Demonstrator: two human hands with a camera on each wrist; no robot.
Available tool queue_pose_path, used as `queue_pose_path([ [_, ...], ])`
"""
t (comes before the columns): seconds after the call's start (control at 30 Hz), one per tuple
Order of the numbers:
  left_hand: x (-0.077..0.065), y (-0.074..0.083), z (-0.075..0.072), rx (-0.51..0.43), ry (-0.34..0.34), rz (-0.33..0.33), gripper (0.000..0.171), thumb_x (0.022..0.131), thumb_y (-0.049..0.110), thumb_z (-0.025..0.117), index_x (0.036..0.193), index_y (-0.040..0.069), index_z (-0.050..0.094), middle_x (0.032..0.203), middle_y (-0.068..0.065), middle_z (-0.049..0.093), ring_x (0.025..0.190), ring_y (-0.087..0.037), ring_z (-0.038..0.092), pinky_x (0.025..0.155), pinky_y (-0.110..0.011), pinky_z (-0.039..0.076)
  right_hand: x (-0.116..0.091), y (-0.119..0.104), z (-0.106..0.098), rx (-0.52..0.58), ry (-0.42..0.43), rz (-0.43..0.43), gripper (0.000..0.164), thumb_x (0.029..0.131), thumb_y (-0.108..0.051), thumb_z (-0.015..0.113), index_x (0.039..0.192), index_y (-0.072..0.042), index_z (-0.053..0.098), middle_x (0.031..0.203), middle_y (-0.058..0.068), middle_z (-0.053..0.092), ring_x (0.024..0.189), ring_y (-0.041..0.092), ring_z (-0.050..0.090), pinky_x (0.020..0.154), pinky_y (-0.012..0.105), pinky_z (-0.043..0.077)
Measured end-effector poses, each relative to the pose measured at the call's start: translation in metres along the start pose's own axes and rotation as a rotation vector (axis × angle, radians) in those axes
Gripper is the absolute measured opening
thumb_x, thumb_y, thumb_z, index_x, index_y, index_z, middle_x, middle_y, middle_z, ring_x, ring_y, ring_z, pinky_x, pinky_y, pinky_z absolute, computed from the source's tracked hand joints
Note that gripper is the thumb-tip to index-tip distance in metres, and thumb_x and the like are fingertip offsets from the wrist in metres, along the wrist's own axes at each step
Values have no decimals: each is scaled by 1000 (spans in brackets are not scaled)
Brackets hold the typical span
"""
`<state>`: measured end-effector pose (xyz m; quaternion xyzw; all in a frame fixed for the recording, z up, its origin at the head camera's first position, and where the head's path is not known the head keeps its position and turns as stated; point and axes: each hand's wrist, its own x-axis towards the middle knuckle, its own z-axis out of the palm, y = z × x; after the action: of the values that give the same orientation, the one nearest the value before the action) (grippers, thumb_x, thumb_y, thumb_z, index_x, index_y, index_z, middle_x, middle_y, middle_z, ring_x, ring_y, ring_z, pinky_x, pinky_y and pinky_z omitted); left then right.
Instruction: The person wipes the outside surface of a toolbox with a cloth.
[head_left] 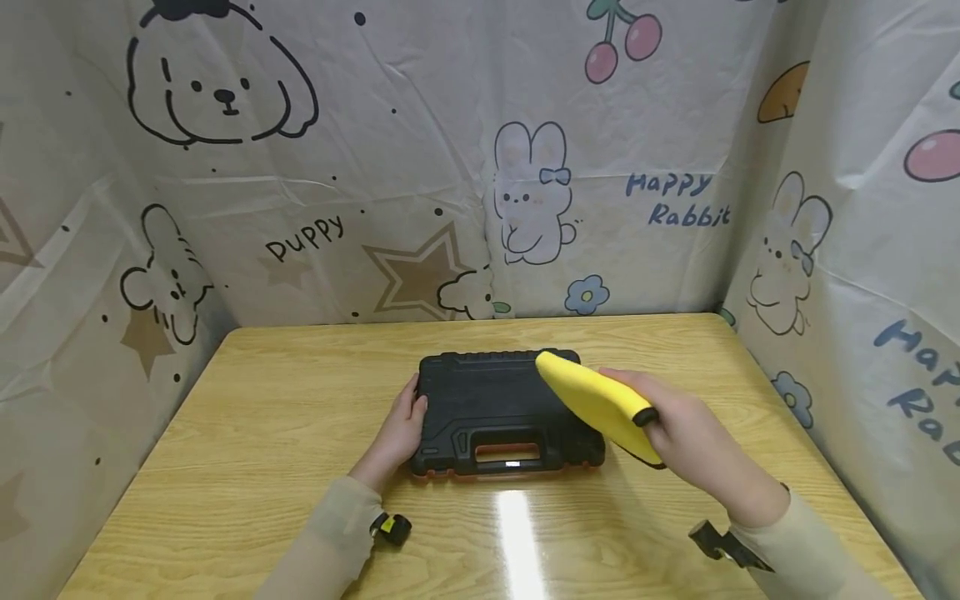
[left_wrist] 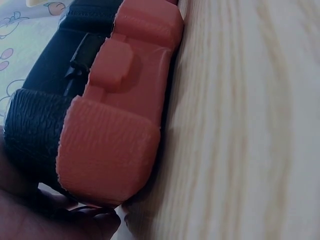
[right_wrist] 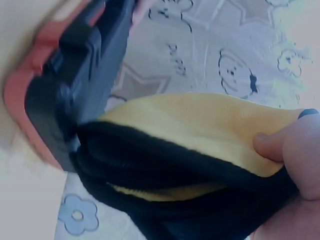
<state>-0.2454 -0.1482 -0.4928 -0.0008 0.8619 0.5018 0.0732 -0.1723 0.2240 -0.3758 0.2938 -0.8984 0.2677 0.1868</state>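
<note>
A black plastic tool case with an orange-red lower half lies flat on the table, its handle side facing me. My left hand grips the case's left side; in the left wrist view its fingers curl about the corner by the lower edge. My right hand holds a folded yellow cloth with black edging above the right part of the case. Seen from the right wrist, the thumb presses on the yellow cloth and the dark folds hang open. The cloth hides the case's right front area in the head view.
The wooden table reaches back to a printed fabric wall with cartoon animals. Similar fabric stands along the left and right sides. Each wrist carries a small black camera strap.
</note>
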Motion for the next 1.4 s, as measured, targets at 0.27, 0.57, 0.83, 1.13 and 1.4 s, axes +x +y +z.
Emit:
queue_pose_path([
  [0.27, 1, 0, 1, -3, -14, -9, 59, 114, 20, 30, 165, 3, 8, 170, -27, 10, 158, -44, 10, 127, -60, 14, 9, 29, -17, -52, 35, 81, 65, 81, 26, 54, 139, -3, 62, 129, 20, 70, 107, 37, 71, 83, 54, 57],
  [0.57, 1, -2, 0, 2, -15, -11, 58, 114, 20, 30, 165, 2, 7, 170, -28, 10, 157, -45, 11, 127, -61, 14, 30, 65, -28, -107, 33, 156, 56, 87, 19, 54, 138, -1, 63, 126, 26, 70, 99, 42, 71, 81, 57, 56],
  [0.83, 1, -3, 0, 6, -16, 1, 59, 114, 21, 30, 165, 1, 8, 169, -29, 10, 157, -46, 11, 127, -61, 15, 48, 103, -24, -174, -60, 240, 43, 99, 8, 52, 140, -1, 61, 132, 27, 66, 116, 48, 64, 99, 63, 51],
  [1.13, 1, -3, 0, 16, -8, -9, 58, 114, 20, 30, 165, 2, 8, 170, -28, 10, 157, -46, 11, 127, -61, 15, 49, 122, -4, -218, -178, 248, 55, 92, 15, 54, 145, -1, 55, 139, 25, 62, 127, 46, 60, 108, 60, 47],
  [1.4, 2, -4, 1, 16, -3, -16, 58, 114, 21, 31, 165, 2, 10, 169, -28, 12, 157, -45, 12, 127, -61, 15, 34, 112, 26, -185, -245, 151, 55, 93, 15, 56, 146, 0, 54, 137, 28, 63, 124, 47, 62, 105, 59, 51],
])
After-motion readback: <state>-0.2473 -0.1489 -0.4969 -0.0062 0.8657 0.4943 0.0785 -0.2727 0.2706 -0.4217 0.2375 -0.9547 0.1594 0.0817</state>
